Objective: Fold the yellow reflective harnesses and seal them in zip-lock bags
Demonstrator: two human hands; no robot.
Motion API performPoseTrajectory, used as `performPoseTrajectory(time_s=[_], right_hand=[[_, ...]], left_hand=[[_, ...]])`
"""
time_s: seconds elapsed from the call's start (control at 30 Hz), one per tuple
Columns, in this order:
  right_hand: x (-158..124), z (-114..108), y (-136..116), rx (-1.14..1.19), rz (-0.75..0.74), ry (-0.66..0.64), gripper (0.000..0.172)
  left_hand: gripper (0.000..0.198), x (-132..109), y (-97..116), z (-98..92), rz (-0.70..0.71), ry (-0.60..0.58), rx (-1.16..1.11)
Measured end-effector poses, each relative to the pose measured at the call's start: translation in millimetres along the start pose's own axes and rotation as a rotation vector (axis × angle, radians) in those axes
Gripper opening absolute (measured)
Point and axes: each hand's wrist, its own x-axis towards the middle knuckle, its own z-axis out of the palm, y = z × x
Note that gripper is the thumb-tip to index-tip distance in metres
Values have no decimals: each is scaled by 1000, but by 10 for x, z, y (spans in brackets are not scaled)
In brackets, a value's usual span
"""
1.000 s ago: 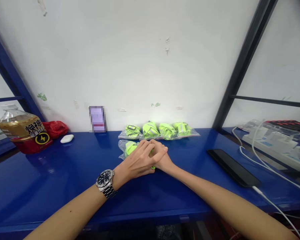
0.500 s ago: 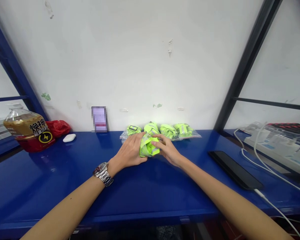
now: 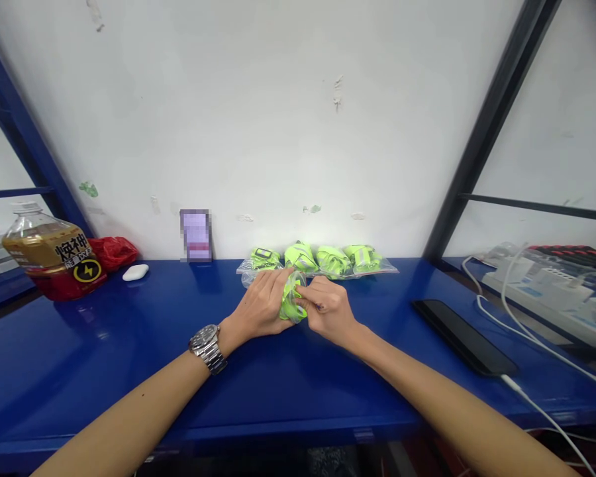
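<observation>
Both hands meet at the middle of the blue shelf (image 3: 104, 358). My left hand (image 3: 261, 308), with a steel watch (image 3: 206, 348) on its wrist, curls around a neon-green strap bundle in a clear plastic bag (image 3: 291, 301). My right hand (image 3: 330, 311) pinches the same bundle from the right, fingers closed on the bag. Just behind, a row of several bagged neon-green bundles (image 3: 328, 260) lies against the white wall.
A black phone (image 3: 464, 338) with a white cable lies at the right, with power strips (image 3: 551, 285) beyond. At the left stand a large drink bottle (image 3: 54, 260), a red bag (image 3: 114, 250) and a white earbud case (image 3: 135, 272). A small card (image 3: 196, 235) leans on the wall.
The hands lifted the bundle from the shelf and moved it back toward the row. The right hand shifted from a clasp over it to a pinch on the bag.
</observation>
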Motion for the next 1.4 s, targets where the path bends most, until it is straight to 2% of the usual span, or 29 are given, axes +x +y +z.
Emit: performPoseTrajectory(time_s=[0.1, 0.2, 0.27, 0.3, 0.37, 0.4, 0.43, 0.5, 0.53, 0.57, 0.67, 0.77, 0.87, 0.97, 1.03, 1.13, 1.2, 1.27, 1.4], right_hand=[[44, -16, 10, 84, 61, -25, 24], [57, -14, 12, 43, 123, 87, 20], [58, -2, -2, 40, 155, 176, 9], [64, 3, -8, 48, 191, 237, 15], [90, 4, -4, 91, 297, 326, 48], [109, -1, 8, 145, 342, 302, 60], [128, -8, 24, 219, 365, 223, 62], [159, -24, 61, 372, 336, -9, 45], [166, -29, 75, 421, 313, -89, 33], [166, -29, 84, 438, 308, -116, 24], [130, -1, 78, 359, 408, -21, 21], [71, 59, 57, 245, 496, 48, 23], [54, 112, 61, 211, 466, 92, 21], [108, 81, 84, 310, 410, 94, 27], [160, -15, 96, 500, 407, 30, 30], [208, -205, 103, 873, 444, -221, 25], [210, -273, 104, 975, 442, -338, 31], [195, -253, 97, 927, 422, -293, 35], [155, -99, 63, 670, 440, -94, 37]], left_hand=[[66, 21, 42, 1, 94, 42, -27], [63, 67, 85, 2, 93, 48, -39], [65, 89, 92, -5, 48, 89, -54], [67, 93, 88, -13, 25, 116, -65], [71, 90, 71, -36, 2, 169, -92], [73, 84, 61, -49, 7, 185, -105], [73, 78, 53, -61, 22, 192, -115], [74, 71, 48, -81, 67, 182, -123], [74, 71, 53, -88, 90, 169, -121], [73, 75, 66, -94, 112, 151, -116], [67, 108, 154, -110, 165, 92, -88], [51, 158, 289, -129, 193, 16, -39], [44, 197, 373, -133, 195, -9, -15], [49, 204, 318, -113, 174, 64, -55], [56, 190, 219, -103, 135, 129, -92], [64, 153, 72, -120, 59, 218, -123], [68, 132, 26, -145, 44, 239, -141], [69, 121, 28, -163, 68, 206, -157], [69, 121, 82, -156, 113, 118, -137]])
